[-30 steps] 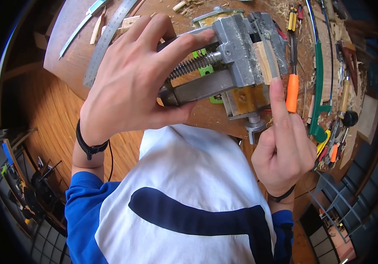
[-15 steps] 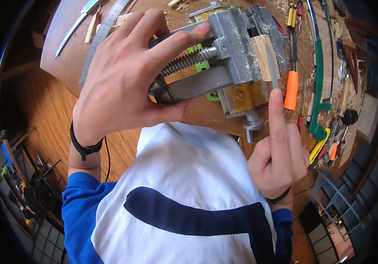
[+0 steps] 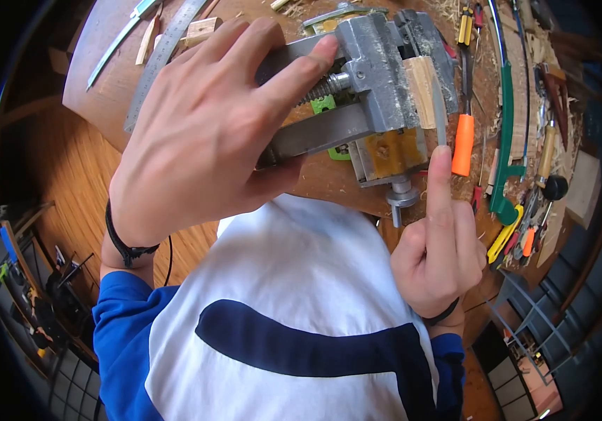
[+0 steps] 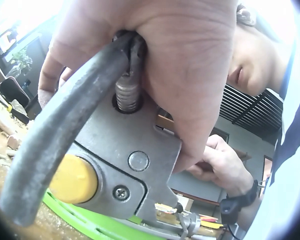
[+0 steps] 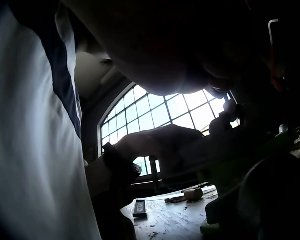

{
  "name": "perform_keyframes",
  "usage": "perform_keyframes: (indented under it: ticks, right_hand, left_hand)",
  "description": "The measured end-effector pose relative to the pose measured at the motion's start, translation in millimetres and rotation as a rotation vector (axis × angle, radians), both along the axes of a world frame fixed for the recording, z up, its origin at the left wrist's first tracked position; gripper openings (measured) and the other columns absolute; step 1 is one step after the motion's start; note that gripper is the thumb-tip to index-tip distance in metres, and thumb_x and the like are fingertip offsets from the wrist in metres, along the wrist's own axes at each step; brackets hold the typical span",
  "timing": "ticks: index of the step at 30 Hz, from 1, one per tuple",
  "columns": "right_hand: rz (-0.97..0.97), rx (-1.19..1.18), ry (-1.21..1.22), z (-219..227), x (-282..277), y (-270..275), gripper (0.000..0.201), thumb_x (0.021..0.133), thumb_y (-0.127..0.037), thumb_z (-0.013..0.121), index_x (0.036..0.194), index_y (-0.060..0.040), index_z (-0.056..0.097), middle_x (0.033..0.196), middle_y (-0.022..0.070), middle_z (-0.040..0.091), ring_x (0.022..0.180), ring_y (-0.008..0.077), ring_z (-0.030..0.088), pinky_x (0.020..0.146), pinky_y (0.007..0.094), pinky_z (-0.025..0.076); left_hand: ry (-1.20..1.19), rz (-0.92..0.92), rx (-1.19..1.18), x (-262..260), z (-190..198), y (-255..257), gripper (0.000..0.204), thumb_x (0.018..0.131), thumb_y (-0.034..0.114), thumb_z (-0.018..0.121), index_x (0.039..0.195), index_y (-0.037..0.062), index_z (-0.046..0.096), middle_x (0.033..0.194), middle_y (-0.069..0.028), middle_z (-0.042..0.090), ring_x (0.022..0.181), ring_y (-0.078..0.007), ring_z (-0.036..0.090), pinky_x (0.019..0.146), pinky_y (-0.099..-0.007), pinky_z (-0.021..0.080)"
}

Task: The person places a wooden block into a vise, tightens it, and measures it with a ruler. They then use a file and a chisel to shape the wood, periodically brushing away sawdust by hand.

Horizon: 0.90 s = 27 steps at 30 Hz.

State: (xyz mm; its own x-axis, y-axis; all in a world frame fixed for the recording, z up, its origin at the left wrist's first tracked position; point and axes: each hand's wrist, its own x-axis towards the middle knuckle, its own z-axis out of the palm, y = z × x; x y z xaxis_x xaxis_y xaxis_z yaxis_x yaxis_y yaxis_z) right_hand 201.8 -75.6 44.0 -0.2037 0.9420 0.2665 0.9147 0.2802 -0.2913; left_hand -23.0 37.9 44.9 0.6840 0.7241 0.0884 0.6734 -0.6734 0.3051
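Observation:
A grey metal vise (image 3: 378, 77) stands on the bench with a small wood block (image 3: 420, 91) clamped in it. My left hand (image 3: 203, 126) grips the vise's screw end, fingers over the top and thumb below; in the left wrist view the palm covers the screw head beside the curved handle bar (image 4: 65, 130). My right hand (image 3: 441, 252) holds a slim grey metal tool (image 3: 440, 123), shaped like a file, which lies along the block's right side. The index finger stretches along it, the other fingers curl, and its rear end is hidden in the hand. The right wrist view is very dark.
Right of the vise lie an orange-handled screwdriver (image 3: 463, 144), a green-framed saw (image 3: 506, 140), a yellow cutter (image 3: 506, 235) and further tools. A steel ruler (image 3: 154, 81) and wood pieces (image 3: 203, 28) lie at the upper left. Shavings litter the bench top (image 3: 97, 91).
The right hand has drawn back toward the body and slightly left, pulling the grey tool along the block. The left hand's grip on the vise has shifted slightly; the vise sits slightly higher in view.

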Motion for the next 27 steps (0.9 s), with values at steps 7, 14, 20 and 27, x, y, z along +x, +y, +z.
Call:
perform_keyframes:
  ticks: [7, 14, 20, 27]
  right_hand:
    - [0.038, 0.073, -0.074, -2.8, 2.7, 13.0, 0.061, 0.066, 0.007, 0.05, 0.125, 0.0079, 0.063, 0.072, 0.0065, 0.058, 0.044, 0.0137, 0.04, 0.042, 0.0297, 0.041]
    - [-0.032, 0.012, -0.005, 2.7, -8.3, 20.9, 0.063, 0.069, 0.011, 0.045, 0.129, 0.005, 0.062, 0.071, 0.0119, 0.056, 0.051, 0.0194, 0.045, 0.05, 0.0323, 0.042]
    - [-0.034, -0.052, 0.033, 8.1, -5.3, 19.8, 0.063, 0.069, 0.011, 0.044, 0.129, 0.0057, 0.062, 0.071, 0.0112, 0.058, 0.051, 0.019, 0.045, 0.05, 0.0322, 0.042]
    - [-0.038, -0.1, -0.014, 10.7, -1.9, 5.4, 0.064, 0.068, 0.012, 0.043, 0.128, 0.0065, 0.062, 0.074, 0.0121, 0.06, 0.051, 0.0189, 0.046, 0.05, 0.0317, 0.042]
  left_hand:
    - [-0.008, -0.019, 0.06, 4.3, -6.4, -2.0, 0.079, 0.064, 0.025, 0.08, 0.136, 0.0071, 0.053, 0.119, -0.0174, 0.056, 0.107, -0.0378, 0.056, 0.088, -0.0448, 0.048]
    - [-0.011, -0.02, 0.079, 5.0, -8.3, -0.6, 0.076, 0.064, 0.026, 0.081, 0.133, 0.0067, 0.055, 0.113, -0.0158, 0.056, 0.099, -0.0364, 0.056, 0.083, -0.044, 0.049]
    - [-0.049, -0.011, 0.065, 11.0, -5.3, 1.1, 0.074, 0.061, 0.024, 0.081, 0.129, 0.0067, 0.057, 0.107, -0.0134, 0.055, 0.097, -0.0356, 0.056, 0.081, -0.0439, 0.049]
    - [-0.054, -0.004, 0.069, 11.8, -5.4, 1.3, 0.073, 0.059, 0.023, 0.08, 0.127, 0.0065, 0.059, 0.105, -0.0132, 0.055, 0.096, -0.0352, 0.056, 0.081, -0.0439, 0.049]
